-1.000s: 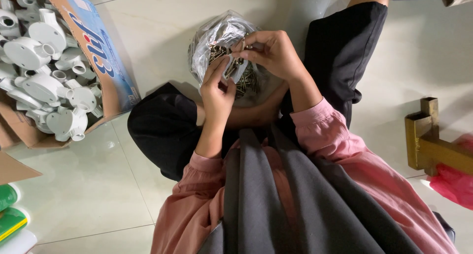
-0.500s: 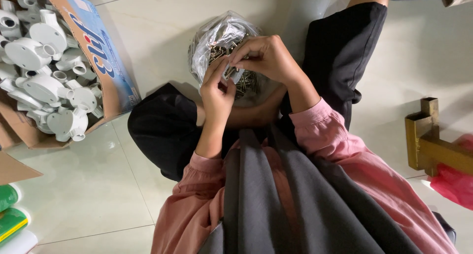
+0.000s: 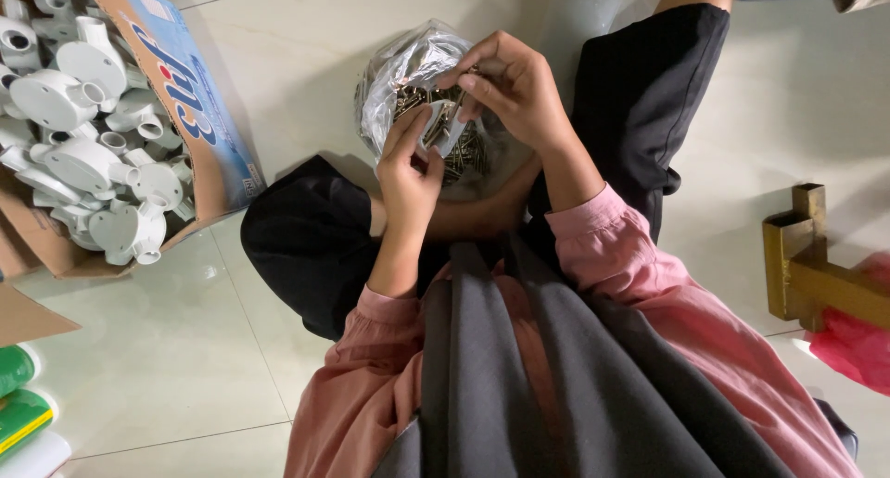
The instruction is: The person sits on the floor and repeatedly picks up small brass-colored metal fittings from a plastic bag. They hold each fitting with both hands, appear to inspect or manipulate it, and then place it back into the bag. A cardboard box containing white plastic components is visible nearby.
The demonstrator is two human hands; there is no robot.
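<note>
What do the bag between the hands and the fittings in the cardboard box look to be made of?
Bag: thin clear plastic film, crinkled and glossy, with small brassy screws inside, probably metal. Fittings: white moulded plastic, smooth and matte, likely conduit boxes.

A clear plastic bag (image 3: pixel 408 70) sits on the floor by the knees. A brown cardboard box (image 3: pixel 199 135) with a blue printed flap stands at the left.
</note>
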